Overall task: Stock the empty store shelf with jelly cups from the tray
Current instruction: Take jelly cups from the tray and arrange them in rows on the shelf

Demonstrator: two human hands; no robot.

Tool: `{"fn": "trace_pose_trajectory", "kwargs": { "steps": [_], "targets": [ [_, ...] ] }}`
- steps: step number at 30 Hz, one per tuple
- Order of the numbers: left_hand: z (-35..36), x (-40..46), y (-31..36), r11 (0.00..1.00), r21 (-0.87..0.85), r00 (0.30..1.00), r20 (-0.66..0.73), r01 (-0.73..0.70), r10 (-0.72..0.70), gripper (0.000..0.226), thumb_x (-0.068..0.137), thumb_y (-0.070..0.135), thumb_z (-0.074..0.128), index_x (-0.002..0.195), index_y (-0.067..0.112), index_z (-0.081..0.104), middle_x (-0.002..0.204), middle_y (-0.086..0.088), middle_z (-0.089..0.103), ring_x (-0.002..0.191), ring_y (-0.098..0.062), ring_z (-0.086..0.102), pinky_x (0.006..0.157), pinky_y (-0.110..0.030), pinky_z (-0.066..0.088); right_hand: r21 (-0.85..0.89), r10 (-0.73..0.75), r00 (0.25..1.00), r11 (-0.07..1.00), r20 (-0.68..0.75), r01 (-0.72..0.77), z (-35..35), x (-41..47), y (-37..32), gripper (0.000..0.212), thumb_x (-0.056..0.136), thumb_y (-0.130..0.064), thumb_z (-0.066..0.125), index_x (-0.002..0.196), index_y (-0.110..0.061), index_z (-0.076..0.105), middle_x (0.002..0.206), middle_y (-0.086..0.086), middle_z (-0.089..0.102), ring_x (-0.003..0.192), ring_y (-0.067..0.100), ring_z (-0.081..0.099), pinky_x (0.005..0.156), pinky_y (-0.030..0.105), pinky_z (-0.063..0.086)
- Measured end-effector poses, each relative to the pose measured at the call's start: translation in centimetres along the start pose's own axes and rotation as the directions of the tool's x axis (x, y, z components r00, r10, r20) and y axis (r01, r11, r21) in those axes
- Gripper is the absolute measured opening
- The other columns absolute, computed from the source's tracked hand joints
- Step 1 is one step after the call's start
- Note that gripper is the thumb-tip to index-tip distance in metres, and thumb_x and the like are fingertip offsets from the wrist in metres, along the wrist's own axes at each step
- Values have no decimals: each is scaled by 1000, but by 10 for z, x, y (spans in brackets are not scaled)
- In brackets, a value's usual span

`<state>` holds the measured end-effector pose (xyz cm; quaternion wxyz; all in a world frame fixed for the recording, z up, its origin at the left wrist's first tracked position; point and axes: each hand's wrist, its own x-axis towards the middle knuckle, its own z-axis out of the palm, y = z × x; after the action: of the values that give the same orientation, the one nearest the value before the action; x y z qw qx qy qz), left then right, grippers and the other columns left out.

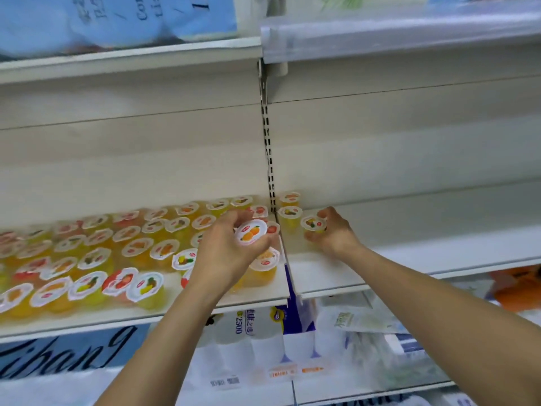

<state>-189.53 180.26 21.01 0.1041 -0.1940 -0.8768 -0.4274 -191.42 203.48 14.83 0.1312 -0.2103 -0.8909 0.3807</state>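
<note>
A: What is the left hand (225, 250) doing?

B: It grips a jelly cup (251, 231) with oranges on its lid, fingers curled round the rim, lid tilted toward the camera. It is raised just above the right end of the left shelf (175, 312).

A: And that shelf?

B: Covered with jelly cups (87, 259) in loose rows, from the far wall to the near edge (the lids show different fruits, though the left ones are blurred).

A: The right hand (333, 232)?

B: It holds a second cup (313, 224), thumb on the near side and fingers curled over the far side. That cup stands on the right shelf (409, 244), at its far left corner.

A: Anything else there?

B: Two more cups (289, 213), one behind the other, just left of the held one, beside the slotted post (268, 142) that divides the two shelves. They stand close to the back wall.

A: Below?

B: Packs of paper rolls (257, 347) on the lower shelf, and blue packs (117, 19) on the one above.
</note>
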Motion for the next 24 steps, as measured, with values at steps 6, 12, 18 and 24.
{"fn": "trace_pose_trajectory", "kwargs": {
  "steps": [6,12,18,24],
  "targets": [
    [12,7,6,1000,5,999,20,-27,27,50,73,45,78,116,29,59,101,16,60,88,-1,57,69,-14,43,-64,-68,997,996,-33,66,-3,-5,3,84,76,-34,76,143,-18,26,142,8,34,126,26,40,95,37,41],
    [43,19,20,983,143,990,106,-111,96,58,72,39,80,123,25,57,122,8,60,114,-13,54,93,-35,48,-158,-253,966,957,-55,242,-30,-27,10,54,85,-33,65,134,-21,47,136,6,46,122,23,45,97,38,44],
    [76,35,26,879,419,959,254,-228,128,55,77,47,71,129,31,56,134,5,56,122,-17,51,95,-32,37,-223,-296,954,934,-42,280,-58,-61,32,39,90,-33,58,128,-23,54,129,-2,53,115,17,53,100,40,41],
    [96,44,21,821,537,951,309,-192,20,65,79,44,68,135,21,46,127,-1,60,117,-23,54,95,-35,40,-207,-306,949,936,-73,286,-81,-78,47,36,89,-29,60,124,-23,56,128,-4,54,112,16,54,98,40,42]
  ]
}}
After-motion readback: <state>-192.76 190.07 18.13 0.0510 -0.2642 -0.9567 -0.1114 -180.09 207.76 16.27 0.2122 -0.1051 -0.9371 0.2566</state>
